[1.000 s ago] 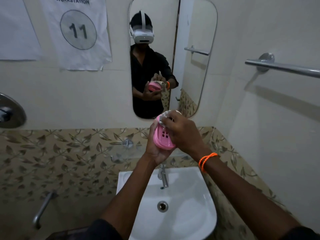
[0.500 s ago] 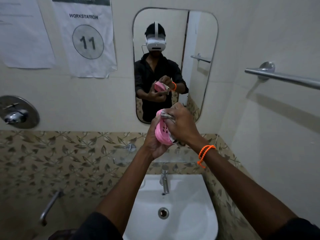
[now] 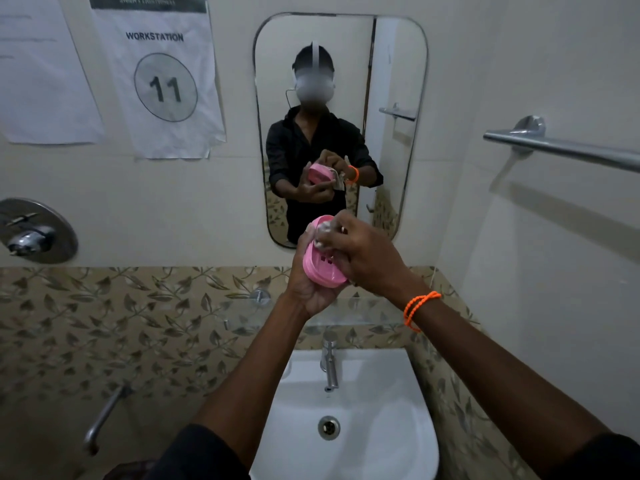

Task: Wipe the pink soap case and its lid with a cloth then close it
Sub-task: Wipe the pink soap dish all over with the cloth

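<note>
My left hand (image 3: 310, 289) grips the pink soap case (image 3: 320, 266) from below and behind, raised in front of the mirror, with its slotted inside facing me. My right hand (image 3: 367, 254) pinches a bunched pale cloth (image 3: 323, 233) and presses it into the upper end of the case. Most of the cloth is hidden under my fingers. The lid does not show apart from the case.
A white washbasin (image 3: 388, 434) with a chrome tap (image 3: 329, 362) lies below my arms. A glass shelf (image 3: 363, 313) runs under the mirror (image 3: 398, 81). A towel rail (image 3: 561, 150) sticks out on the right wall, a shower valve (image 3: 34, 233) on the left.
The cloth in my right hand has slid from the case's right side up into its top end. The case has tipped so that more of its inside faces me.
</note>
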